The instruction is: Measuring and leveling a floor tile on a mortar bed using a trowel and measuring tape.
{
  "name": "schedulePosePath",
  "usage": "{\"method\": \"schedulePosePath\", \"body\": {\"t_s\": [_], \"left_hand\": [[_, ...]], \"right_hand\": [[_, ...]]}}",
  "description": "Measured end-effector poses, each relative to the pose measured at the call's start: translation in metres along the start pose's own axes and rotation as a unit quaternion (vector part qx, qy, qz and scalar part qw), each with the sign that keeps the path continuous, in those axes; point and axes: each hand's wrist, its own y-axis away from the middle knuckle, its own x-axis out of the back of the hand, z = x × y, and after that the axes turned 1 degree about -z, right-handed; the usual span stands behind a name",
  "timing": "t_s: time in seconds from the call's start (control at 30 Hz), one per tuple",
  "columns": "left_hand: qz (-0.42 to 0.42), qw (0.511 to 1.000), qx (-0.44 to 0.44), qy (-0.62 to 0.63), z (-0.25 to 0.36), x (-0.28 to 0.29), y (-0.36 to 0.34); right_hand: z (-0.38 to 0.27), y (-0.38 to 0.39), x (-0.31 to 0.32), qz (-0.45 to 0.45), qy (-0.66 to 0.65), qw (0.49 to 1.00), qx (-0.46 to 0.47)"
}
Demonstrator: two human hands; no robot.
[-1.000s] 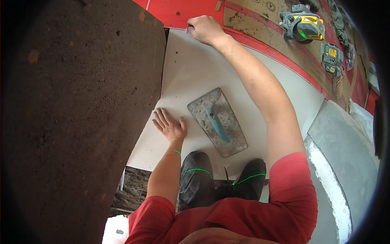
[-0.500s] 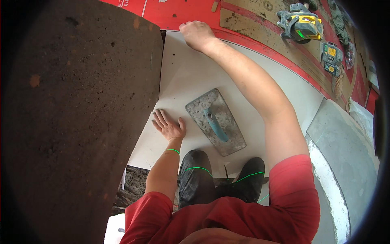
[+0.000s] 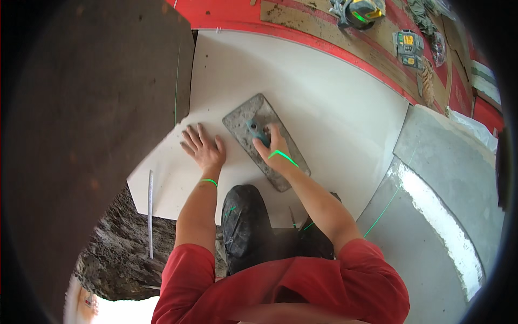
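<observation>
A large white tile (image 3: 324, 81) lies in front of my knees. On it rests a grey, dirt-stained rectangular float (image 3: 240, 121) with a teal handle, set at a slant. My right hand (image 3: 274, 150) is closed round the handle, its thumb on the near-left side; part of the grip is hidden beneath the fingers. To the left of the float, my left hand (image 3: 205, 151) presses flat on the tile with its fingers spread. Green laser lines cross both wrists.
A big dark brown slab (image 3: 108, 81) covers the left side. Rough mortar (image 3: 124, 248) shows at the lower left beside a thin metal strip (image 3: 150, 216). Grey tiles (image 3: 448, 140) adjoin on the right. Beyond the red edge stand a yellow-black laser level (image 3: 360, 12) and a battery-like unit (image 3: 408, 46).
My right hand has come back from the tile's far edge to the float's handle and taken hold of it. My left hand stays flat on the tile. The view has shifted.
</observation>
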Motion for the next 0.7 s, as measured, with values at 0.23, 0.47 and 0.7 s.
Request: {"method": "schedulePosePath", "body": {"t_s": [0.23,0.47,0.7], "left_hand": [[0.066,0.998,-0.011,-0.013,-0.014,0.009,0.013],[0.019,0.976,-0.214,-0.041,-0.074,0.012,0.145],[-0.128,0.937,-0.326,0.004,-0.178,-0.014,0.386]], "right_hand": [[0.072,0.126,-0.016,0.078,0.22,0.972,0.003],[0.126,0.211,-0.018,0.127,0.281,0.951,0.008],[0.087,0.187,-0.06,0.061,0.324,0.942,0.067]]}}
